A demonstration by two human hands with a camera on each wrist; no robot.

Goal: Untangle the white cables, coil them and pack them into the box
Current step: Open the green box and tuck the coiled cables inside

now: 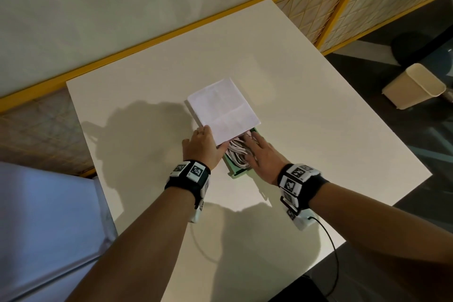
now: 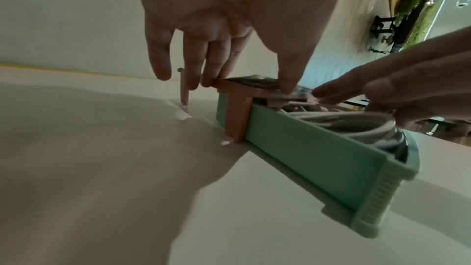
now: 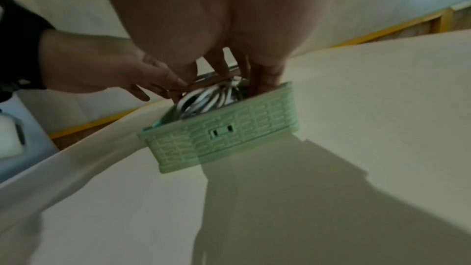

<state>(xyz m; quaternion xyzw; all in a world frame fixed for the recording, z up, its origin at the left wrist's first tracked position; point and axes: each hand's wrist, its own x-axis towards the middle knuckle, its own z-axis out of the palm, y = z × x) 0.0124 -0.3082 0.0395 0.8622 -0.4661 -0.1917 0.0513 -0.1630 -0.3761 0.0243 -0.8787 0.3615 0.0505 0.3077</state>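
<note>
A mint green box lies on the white table, with coiled white cables inside it. A pale lid covers the box's far part and leaves the near end uncovered. My left hand pinches the lid's near left corner, thumb on top and fingers at its edge. My right hand lies with straight fingers on the cables in the uncovered end of the box. The cables' far part is hidden under the lid.
A yellow-framed mesh partition runs along the table's far edge. A beige bin stands on the floor to the right. A pale blue-white surface adjoins the table's near left. A black wire trails from my right wrist.
</note>
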